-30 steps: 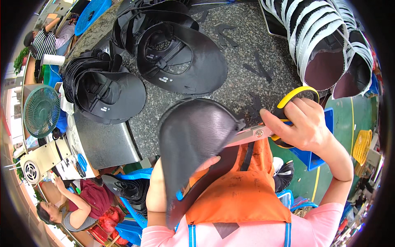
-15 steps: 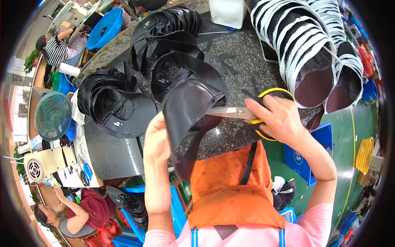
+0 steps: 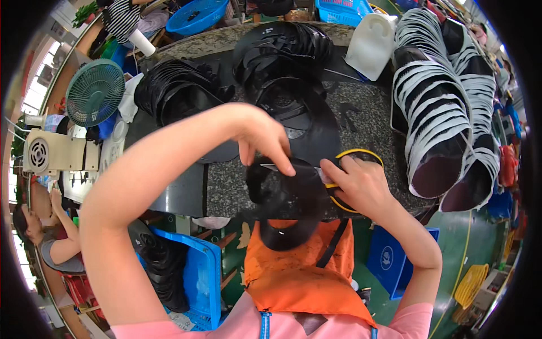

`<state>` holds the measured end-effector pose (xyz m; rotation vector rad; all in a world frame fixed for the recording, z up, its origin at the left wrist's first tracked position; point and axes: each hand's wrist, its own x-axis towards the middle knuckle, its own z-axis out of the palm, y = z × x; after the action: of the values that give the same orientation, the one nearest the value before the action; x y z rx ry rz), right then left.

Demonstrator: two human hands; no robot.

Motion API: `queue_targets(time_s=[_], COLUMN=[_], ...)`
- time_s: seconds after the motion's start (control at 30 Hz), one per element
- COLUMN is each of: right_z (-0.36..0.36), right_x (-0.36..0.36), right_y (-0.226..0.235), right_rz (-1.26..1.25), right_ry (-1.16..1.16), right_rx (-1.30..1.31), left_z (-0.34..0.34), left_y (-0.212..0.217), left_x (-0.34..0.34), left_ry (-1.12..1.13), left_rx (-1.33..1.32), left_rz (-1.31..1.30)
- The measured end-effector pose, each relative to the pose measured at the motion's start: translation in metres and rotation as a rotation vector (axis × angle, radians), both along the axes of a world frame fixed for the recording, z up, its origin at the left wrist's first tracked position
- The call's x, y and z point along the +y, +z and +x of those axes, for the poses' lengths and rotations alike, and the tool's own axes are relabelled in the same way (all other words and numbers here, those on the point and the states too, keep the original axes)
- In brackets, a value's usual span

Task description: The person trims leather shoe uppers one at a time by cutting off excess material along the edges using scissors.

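A black leather-like piece (image 3: pixel 302 195), curved like a shoe upper, hangs in front of me over the table's front edge, partly blurred. My left hand (image 3: pixel 262 135) arches over its far edge. Its thumb and fingers point down and are apart, and one fingertip lies at the piece's upper edge. My right hand (image 3: pixel 361 183) is closed around the yellow-and-black handles of a pair of scissors (image 3: pixel 337 195). Their blades point left across the piece, with the tip showing below my left hand. Whether the right fingers also pinch the piece is hidden.
Stacks of black pieces (image 3: pixel 180 90) (image 3: pixel 282 56) lie at the far side of the stone-topped table (image 3: pixel 226 189). White-edged pieces (image 3: pixel 432 118) stand stacked at right, near a white jug (image 3: pixel 370 45). Blue crates (image 3: pixel 206 277) (image 3: pixel 389 265) sit below. A green fan (image 3: pixel 95 93) and another person (image 3: pixel 59 237) are at left.
My left hand has let go of the piece's left side and swung up over its far edge. The piece has turned and dropped lower. The scissors have shifted slightly left and down.
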<state>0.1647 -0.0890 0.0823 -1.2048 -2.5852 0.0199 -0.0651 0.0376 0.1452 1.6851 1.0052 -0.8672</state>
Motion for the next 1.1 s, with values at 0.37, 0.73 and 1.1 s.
queue_targets(time_s=[0.37,0.73,1.1], right_z=[0.041,-0.045,-0.025], right_x=[-0.039,-0.100,-0.058], right_y=[-0.020,-0.026,0.020], right_rz=[-0.327,-0.593,-0.570], right_ry=[-0.266,-0.408,-0.051], right_rx=[0.067,0.946,0.916], left_z=[-0.088,-0.033,-0.004], left_y=[-0.096,-0.123,-0.075], left_x=[-0.107,-0.162,-0.187], left_ry=[0.967,0.675,1.525], left_rx=[-0.603,-0.627,-1.282], left_rz=[0.143,0.769,-0.328])
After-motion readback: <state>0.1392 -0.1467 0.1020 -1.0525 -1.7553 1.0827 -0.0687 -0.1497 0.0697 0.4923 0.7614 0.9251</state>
